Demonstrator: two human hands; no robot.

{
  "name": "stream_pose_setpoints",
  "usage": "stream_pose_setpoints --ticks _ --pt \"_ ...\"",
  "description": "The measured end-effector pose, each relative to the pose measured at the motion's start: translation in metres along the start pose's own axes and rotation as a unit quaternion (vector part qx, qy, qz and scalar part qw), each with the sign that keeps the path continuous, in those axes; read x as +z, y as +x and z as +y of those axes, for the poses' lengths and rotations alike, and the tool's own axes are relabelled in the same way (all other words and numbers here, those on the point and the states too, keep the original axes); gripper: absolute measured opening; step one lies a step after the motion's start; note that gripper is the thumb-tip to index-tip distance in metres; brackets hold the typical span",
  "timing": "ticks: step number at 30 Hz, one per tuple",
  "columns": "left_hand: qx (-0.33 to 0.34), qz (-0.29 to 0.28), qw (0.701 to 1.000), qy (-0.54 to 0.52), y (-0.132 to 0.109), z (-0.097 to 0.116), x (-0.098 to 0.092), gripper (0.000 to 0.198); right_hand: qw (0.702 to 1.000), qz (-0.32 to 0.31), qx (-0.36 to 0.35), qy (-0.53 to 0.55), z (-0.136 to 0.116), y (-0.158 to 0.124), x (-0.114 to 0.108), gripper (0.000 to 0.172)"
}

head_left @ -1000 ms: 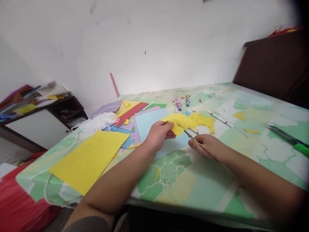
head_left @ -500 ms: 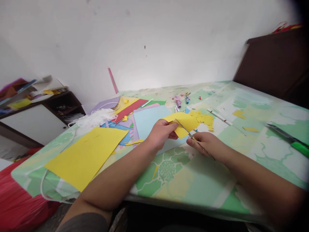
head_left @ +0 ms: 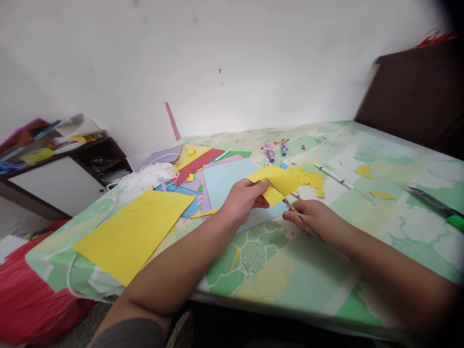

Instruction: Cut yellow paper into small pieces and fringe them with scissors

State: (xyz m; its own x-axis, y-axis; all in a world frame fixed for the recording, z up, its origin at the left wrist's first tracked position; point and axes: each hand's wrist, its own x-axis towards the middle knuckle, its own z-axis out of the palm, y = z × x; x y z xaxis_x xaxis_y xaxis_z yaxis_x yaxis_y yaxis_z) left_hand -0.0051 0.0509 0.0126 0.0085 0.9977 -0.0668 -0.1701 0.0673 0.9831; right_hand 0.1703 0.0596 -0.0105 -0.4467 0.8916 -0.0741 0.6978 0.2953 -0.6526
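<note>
Above the table's middle, my left hand [head_left: 247,199] pinches the near left edge of a curved piece of yellow paper [head_left: 281,182]. My right hand [head_left: 308,216] grips a pair of scissors [head_left: 290,205], whose blades lie against the yellow paper and point toward my left fingers. Part of the blades is hidden by the paper. Beneath both hands lies a light blue sheet [head_left: 226,179]. Yellow paper scraps [head_left: 312,179] are just beyond the held piece.
A large yellow sheet [head_left: 136,232] and a tangle of white string [head_left: 148,176] are on the left. A white pen [head_left: 333,176] and a green-handled knife-like tool [head_left: 435,203] lie on the right. Tape-like rolls [head_left: 284,147] sit farther back. A low cabinet [head_left: 54,186] stands left.
The scissors' blades look more closed across the yellow paper than before. The whole scene has shifted slightly right in view; both hands keep their holds.
</note>
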Motion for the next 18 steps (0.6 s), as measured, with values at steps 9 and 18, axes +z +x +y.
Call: stream_pose_setpoints --ticks 9,18 --pt "0.009 -0.031 0.999 0.017 -0.0004 0.0008 -0.0021 0.012 1.0 0.007 0.01 -0.017 0.0006 -0.0002 -0.0073 0.046" --pt "0.025 -0.044 0.999 0.022 -0.0039 0.0061 -0.0031 0.013 0.998 0.005 -0.052 0.019 0.0055 -0.0015 -0.0038 0.05"
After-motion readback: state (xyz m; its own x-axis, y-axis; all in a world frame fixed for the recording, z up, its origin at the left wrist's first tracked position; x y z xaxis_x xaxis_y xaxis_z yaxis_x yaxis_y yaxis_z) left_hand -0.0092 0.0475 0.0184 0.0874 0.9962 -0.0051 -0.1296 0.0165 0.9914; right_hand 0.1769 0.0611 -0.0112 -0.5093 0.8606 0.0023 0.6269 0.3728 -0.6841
